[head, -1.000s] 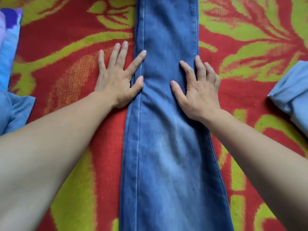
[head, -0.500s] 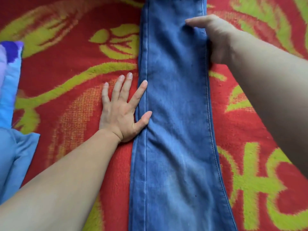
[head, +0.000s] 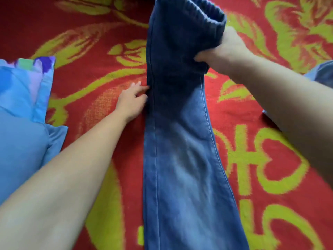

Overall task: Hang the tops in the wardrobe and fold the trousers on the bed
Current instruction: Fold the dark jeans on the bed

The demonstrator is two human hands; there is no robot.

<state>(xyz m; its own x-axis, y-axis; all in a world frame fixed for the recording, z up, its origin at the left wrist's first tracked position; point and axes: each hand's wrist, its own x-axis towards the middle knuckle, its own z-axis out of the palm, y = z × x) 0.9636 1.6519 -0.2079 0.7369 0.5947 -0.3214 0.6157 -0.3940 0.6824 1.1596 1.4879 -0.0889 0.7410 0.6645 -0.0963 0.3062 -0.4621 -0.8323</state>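
Blue jeans (head: 182,159) lie lengthwise down the middle of the bed, folded leg on leg. My right hand (head: 225,49) grips the jeans' right edge near the far end and holds that end lifted off the blanket, so the elastic waistband curls over at the top. My left hand (head: 132,101) rests on the blanket against the jeans' left seam, with its fingertips tucked at or under the edge of the cloth.
A red blanket with yellow-green leaf pattern (head: 90,78) covers the bed. A blue pillow (head: 21,120) lies at the left edge. Another blue garment (head: 322,73) shows at the right edge behind my right forearm.
My right hand left the middle of the jeans, reached to the far end, gripped the right edge and raised it. My left hand's fingers slid from flat and spread to the seam's edge.
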